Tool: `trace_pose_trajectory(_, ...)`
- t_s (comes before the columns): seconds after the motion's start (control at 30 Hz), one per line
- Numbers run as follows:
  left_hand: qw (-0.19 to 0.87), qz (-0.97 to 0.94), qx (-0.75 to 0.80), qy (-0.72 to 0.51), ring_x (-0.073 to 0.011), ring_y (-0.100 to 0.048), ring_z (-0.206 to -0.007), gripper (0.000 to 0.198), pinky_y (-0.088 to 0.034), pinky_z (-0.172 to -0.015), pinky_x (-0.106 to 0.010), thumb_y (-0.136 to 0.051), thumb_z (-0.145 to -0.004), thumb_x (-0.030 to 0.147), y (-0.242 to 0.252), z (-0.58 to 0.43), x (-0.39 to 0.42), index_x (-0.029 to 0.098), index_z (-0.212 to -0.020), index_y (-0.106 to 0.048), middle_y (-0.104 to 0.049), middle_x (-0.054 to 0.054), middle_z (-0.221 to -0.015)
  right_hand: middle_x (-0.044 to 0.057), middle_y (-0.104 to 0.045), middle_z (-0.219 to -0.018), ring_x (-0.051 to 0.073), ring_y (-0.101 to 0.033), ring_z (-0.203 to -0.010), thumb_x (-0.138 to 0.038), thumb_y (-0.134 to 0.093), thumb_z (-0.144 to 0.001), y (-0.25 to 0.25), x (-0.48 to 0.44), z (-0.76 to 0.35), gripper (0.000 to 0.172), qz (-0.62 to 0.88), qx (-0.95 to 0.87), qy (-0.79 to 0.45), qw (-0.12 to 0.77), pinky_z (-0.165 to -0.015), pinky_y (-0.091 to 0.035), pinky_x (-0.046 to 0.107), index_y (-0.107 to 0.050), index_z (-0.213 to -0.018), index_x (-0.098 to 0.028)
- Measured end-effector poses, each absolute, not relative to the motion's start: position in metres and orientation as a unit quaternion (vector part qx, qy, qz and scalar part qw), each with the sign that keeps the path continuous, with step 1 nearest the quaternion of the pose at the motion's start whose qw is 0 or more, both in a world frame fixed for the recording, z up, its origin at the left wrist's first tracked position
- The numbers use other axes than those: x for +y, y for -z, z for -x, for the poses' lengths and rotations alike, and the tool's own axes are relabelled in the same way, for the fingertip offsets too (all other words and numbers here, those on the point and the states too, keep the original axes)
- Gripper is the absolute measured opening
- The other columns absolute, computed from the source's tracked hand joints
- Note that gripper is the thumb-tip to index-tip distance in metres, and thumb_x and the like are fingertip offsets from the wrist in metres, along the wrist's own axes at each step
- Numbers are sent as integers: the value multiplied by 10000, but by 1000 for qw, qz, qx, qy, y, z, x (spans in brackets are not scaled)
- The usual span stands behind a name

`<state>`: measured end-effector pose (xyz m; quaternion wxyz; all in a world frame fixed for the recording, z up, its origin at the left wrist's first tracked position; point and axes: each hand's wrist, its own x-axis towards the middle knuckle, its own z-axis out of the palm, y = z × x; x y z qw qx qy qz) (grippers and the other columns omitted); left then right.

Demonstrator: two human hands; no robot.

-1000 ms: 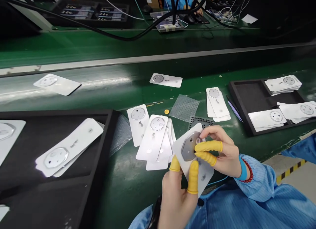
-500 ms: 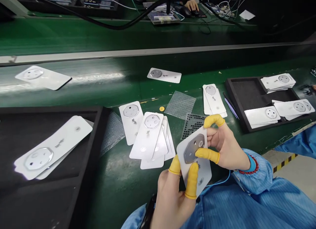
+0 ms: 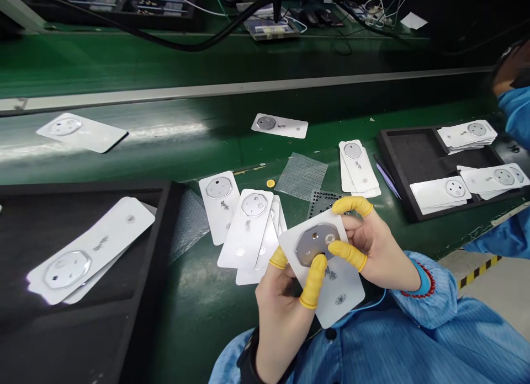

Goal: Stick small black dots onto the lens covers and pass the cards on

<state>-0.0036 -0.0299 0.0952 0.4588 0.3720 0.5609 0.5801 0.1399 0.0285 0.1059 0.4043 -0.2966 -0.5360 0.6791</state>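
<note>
Rotated since the earlier frame, the white card (image 3: 331,293) now tilts the other way between your hands, low and right of centre in the head view, with its grey octagonal disc (image 3: 310,245) facing up toward you. Your left hand (image 3: 284,312) is closed on it from below at the left edge, wearing yellow finger cots (image 3: 313,281). Your right hand (image 3: 375,246) clamps the opposite side, one cotted finger pressing just beside the disc. Holding the card by its edges seems to keep most of the disc's face uncovered and in your line of sight, and the cots keep bare skin off the card. To the left, a fanned pile of cards (image 3: 248,229) lies on the green bench mat (image 3: 199,329), near a black dotted sheet (image 3: 325,199) and clear bubble film (image 3: 301,176). More cards rest in the black foam tray (image 3: 149,273) at lower left and the matching tray (image 3: 408,152) at right. A co-worker's blue sleeve (image 3: 515,116) enters at upper right.
</note>
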Motion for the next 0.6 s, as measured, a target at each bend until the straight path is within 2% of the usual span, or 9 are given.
trace_pose_trajectory(0.2, 449, -324, 562, -615, -142, -690, -514, 284, -550, -472, -177, -852, -636, 178, -92, -2, -26, 196, -887, -722, -762, 10, -669, 18, -704, -979, 137, -745, -824, -307, -578, -974, -103, 24, -138, 246, 289, -553, -671, 401, -659, -622, 225, -406, -1148, -274)
trace_pose_trajectory(0.37, 474, -315, 557, -605, -174, -722, -556, 303, -593, -523, -226, -844, -646, 183, -91, 1, -22, 181, -918, -711, -792, -27, -744, 14, -708, -942, 139, -749, -821, -296, -600, -959, -96, 25, -136, 265, 304, -547, -667, 404, -683, -623, 231, -411, -1142, -264)
trace_pose_trajectory(0.6, 525, -338, 534, -571, -172, -733, -598, 323, -593, -530, -200, -864, -645, 194, -91, 13, -21, 191, -928, -709, -792, -14, -767, 8, -711, -934, 132, -751, -811, -267, -611, -953, -96, 24, -135, 263, 308, -547, -663, 408, -697, -617, 218, -428, -1142, -265)
